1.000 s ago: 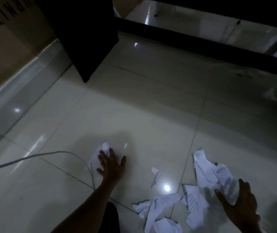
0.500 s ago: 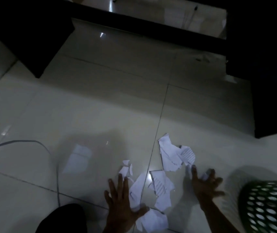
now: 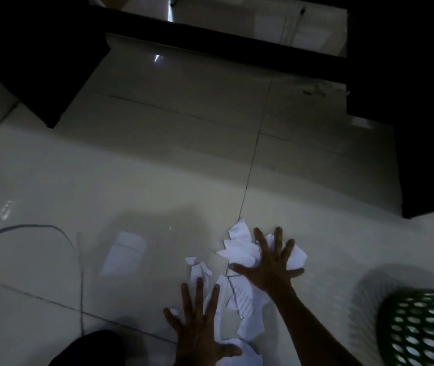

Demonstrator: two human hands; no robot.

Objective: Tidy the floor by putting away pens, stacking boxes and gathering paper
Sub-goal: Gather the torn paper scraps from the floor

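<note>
Cable on pale floor at far left, near dark knee. Left hand flat on floor, fingers spread wide, holding nothing, thumb touching paper bits. Paper torn in white scraps, lying between both hands. Right hand pressed flat on top scraps, fingers spread, not gripping. Green basket with holes at far right, near paper. Dark furniture at back.

Dim, grainy; glare spots on glossy floor; soft shadows; edges bent, blurred.
</note>
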